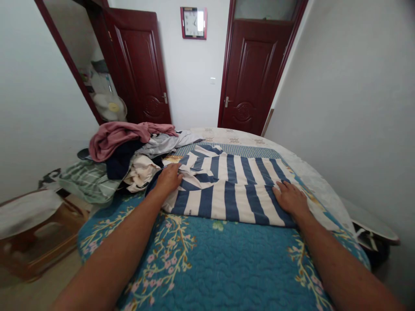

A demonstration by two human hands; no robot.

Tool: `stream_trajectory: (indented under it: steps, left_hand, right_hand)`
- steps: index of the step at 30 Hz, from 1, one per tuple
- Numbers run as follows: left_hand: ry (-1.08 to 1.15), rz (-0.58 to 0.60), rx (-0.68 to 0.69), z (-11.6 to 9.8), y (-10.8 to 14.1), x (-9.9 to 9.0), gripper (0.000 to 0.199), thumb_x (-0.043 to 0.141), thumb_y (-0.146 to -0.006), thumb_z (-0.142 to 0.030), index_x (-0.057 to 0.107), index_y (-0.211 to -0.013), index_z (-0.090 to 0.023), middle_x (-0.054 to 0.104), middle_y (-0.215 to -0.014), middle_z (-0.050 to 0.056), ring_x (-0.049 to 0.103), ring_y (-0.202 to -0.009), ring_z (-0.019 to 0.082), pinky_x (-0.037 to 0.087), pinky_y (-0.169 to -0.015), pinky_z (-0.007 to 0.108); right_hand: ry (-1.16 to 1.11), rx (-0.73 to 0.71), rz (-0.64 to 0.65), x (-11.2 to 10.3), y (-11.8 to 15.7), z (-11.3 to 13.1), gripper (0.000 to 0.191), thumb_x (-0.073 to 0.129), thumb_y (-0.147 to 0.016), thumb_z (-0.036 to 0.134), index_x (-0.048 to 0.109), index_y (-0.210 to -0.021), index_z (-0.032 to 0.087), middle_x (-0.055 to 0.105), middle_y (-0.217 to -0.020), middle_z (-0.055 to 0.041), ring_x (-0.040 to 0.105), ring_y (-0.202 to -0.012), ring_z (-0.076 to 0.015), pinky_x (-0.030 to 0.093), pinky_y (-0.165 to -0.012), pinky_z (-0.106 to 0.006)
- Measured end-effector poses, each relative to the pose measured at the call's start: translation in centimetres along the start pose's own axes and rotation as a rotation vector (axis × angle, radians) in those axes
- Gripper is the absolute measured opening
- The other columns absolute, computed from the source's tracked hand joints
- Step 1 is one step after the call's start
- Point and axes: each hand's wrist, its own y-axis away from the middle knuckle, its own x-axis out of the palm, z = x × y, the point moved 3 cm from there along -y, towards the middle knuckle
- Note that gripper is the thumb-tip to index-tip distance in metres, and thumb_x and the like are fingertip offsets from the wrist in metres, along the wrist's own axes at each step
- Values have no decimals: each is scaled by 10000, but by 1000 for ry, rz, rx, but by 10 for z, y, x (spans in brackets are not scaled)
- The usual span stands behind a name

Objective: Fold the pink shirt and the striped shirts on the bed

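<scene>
A blue-and-white striped shirt (230, 185) lies spread sideways on the table, its collar end to the left and its hem to the right. Creases and a bunched fold show near the collar. My left hand (169, 178) is at the collar end, its fingers together and curled on the fabric. At the hem end, my right hand (292, 199) rests on the stripes with its fingers spread and flat. Under the shirt is a blue quilted cover (246, 263) with a floral pattern.
A heap of clothes, with a pink garment (119, 138) on top and a green checked one (90, 181) below, lies left of the shirt. A wooden stool (42, 242) stands at the lower left. Dark red doors (139, 65), a wall clock (193, 23) and a fan (110, 107) are beyond.
</scene>
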Motion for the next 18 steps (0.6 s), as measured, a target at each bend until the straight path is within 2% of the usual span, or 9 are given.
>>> stream_trajectory:
  steps: [2, 6, 11, 18]
  left_hand:
    - [-17, 31, -74, 3, -4, 5, 564, 655, -918, -235, 620, -1476, -161, 705, -1392, 178, 623, -1360, 314, 450, -1191, 433]
    - [-24, 42, -136, 4, -6, 11, 632, 691, -920, -300, 573, -1523, -156, 699, -1427, 188, 639, -1354, 309, 450, -1167, 405]
    - [35, 109, -216, 9, -8, 10, 567, 684, -927, -390, 632, -1455, -190, 731, -1392, 162, 683, -1292, 297, 502, -1064, 353]
    - [49, 163, -234, 15, -8, 9, 498, 628, -911, -265, 692, -1399, -188, 798, -1240, 125, 743, -1156, 279, 532, -994, 326]
  right_hand:
    - [-1, 5, 2, -1, 0, 1, 678, 251, -1095, 597, 518, -1614, 252, 469, -1685, -124, 418, -1545, -357, 328, -1243, -598]
    - [2, 6, 10, -2, -1, 1, 668, 264, -1094, 588, 516, -1618, 258, 475, -1680, -130, 423, -1545, -355, 334, -1240, -591]
    - [17, -4, 8, -2, -1, 1, 648, 292, -1099, 569, 519, -1616, 251, 483, -1673, -141, 421, -1548, -348, 340, -1239, -577]
    - [35, -16, -27, -11, 7, 5, 594, 325, -1114, 524, 564, -1574, 233, 523, -1634, -160, 482, -1501, -341, 386, -1202, -552]
